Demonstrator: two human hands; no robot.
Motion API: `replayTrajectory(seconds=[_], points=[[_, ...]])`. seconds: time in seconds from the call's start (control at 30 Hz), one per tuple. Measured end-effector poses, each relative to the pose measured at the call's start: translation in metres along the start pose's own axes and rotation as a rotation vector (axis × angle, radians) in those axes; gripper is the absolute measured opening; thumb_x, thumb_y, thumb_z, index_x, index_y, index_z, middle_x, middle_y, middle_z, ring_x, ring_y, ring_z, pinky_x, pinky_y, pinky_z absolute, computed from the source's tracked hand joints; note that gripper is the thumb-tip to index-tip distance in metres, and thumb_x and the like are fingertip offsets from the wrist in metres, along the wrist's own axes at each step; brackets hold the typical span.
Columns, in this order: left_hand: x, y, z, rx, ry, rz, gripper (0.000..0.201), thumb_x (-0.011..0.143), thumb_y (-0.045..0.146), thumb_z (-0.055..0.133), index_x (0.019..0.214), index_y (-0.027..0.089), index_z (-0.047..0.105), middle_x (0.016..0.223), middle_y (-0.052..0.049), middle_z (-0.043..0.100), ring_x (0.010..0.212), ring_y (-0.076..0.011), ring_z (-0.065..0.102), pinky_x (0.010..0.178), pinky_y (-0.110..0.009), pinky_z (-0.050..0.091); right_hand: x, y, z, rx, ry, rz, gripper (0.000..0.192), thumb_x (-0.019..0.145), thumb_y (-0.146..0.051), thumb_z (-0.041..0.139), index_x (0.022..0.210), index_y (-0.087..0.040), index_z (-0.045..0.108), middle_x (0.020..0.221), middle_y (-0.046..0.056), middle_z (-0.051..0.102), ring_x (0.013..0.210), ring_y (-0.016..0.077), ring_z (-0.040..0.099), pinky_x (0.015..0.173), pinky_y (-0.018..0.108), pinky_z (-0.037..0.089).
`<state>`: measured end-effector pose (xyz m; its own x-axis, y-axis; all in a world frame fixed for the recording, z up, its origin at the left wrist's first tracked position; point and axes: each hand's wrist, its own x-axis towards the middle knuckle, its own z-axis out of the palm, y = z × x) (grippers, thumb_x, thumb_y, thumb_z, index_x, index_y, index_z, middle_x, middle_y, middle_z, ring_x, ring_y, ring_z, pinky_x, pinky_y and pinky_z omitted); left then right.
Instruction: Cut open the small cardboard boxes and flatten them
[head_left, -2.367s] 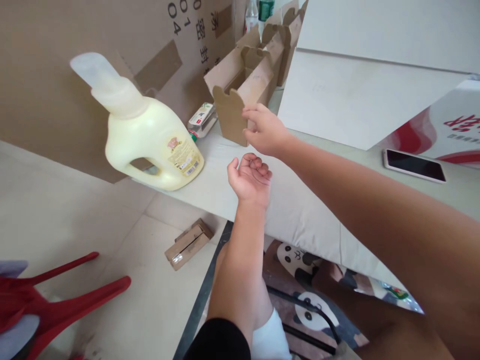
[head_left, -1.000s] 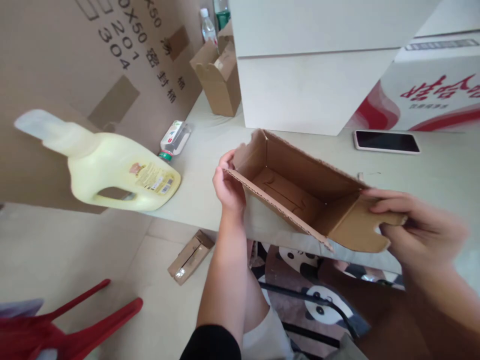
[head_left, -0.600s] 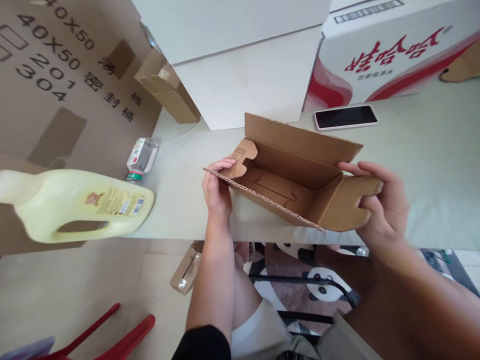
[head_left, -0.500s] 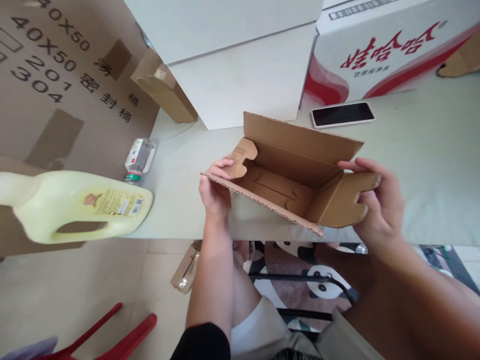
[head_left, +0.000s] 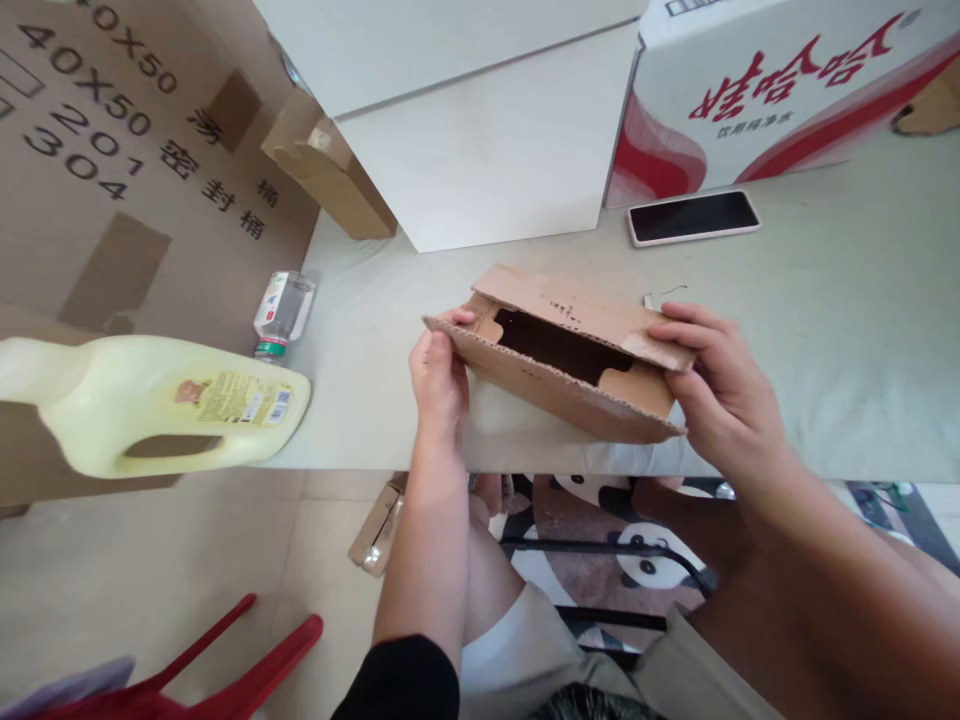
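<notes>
Between my hands is a brown cardboard box (head_left: 570, 400), tilted over the front part of the table. Both of its end flaps are folded inward, and a dark gap shows between them. The far long flap leans in over the opening; the near one stands out toward me. My left hand (head_left: 441, 375) grips the box's left end, thumb on the near flap and fingers behind. My right hand (head_left: 724, 385) holds the right end, its fingers on the far flap and its thumb at the corner. The inside of the box is too dark to make out.
A yellow jug (head_left: 172, 400) lies on its side at the left, beside a small clear bottle (head_left: 282, 315). A phone (head_left: 694, 217) lies before a red-and-white carton (head_left: 780, 100). White boxes (head_left: 487, 150) stand at the back; a large carton (head_left: 90, 230) is at the left.
The end flaps have been folded inward, and the far long flap has come down over the opening. My right hand has shifted left, from the right end flap to the far flap and corner.
</notes>
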<state>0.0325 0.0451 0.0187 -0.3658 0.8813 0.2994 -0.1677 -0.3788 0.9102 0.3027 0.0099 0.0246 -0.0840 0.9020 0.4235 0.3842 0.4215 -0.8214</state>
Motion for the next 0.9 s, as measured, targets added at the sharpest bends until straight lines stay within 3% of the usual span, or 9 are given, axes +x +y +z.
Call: replayTrajectory(seconds=[0.13,0.27,0.37,0.5,0.9], points=[[0.002,-0.012,-0.008,0.119,-0.015,0.058,0.044,0.081,0.066,0.074,0.102,0.027,0.07,0.102,-0.003,0.071,0.099,-0.0188,0.068,0.094,-0.032,0.053,-0.005,0.009,0.002,0.06,0.014,-0.077,0.033,0.1,-0.042,0.049,0.124,-0.03,0.068,0.143,0.008,0.057,0.141,0.0322,0.049,0.122,0.058,0.036],[0.005,-0.018,-0.012,0.268,-0.063,0.142,0.051,0.084,0.064,0.072,0.123,0.032,0.065,0.125,-0.004,0.07,0.121,-0.0238,0.066,0.108,-0.039,0.05,-0.006,0.01,0.004,0.032,0.026,-0.108,0.034,0.101,-0.046,0.047,0.123,-0.031,0.068,0.142,0.01,0.056,0.141,0.0341,0.049,0.122,0.061,0.034],[0.007,-0.016,-0.013,0.364,-0.134,0.198,0.044,0.09,0.063,0.066,0.121,0.031,0.072,0.138,-0.005,0.068,0.137,-0.0277,0.058,0.12,-0.046,0.042,-0.004,0.005,0.002,-0.025,0.005,-0.126,0.034,0.099,-0.048,0.052,0.122,-0.029,0.068,0.14,0.012,0.056,0.141,0.0364,0.048,0.12,0.062,0.035],[0.008,-0.008,-0.013,0.465,-0.202,0.218,0.048,0.093,0.066,0.057,0.116,0.029,0.078,0.138,-0.006,0.069,0.138,-0.0297,0.059,0.123,-0.052,0.04,-0.003,0.004,0.0,-0.065,-0.013,-0.111,0.032,0.096,-0.044,0.058,0.121,-0.028,0.067,0.14,0.013,0.055,0.14,0.0371,0.049,0.118,0.062,0.036],[0.004,-0.001,-0.007,0.585,-0.139,0.289,0.032,0.095,0.049,0.063,0.107,0.025,0.081,0.129,-0.009,0.074,0.124,-0.025,0.068,0.114,-0.048,0.05,-0.004,0.003,0.001,-0.106,-0.039,-0.171,0.032,0.098,-0.046,0.054,0.119,-0.026,0.068,0.141,0.014,0.052,0.138,0.0387,0.049,0.118,0.065,0.035]])
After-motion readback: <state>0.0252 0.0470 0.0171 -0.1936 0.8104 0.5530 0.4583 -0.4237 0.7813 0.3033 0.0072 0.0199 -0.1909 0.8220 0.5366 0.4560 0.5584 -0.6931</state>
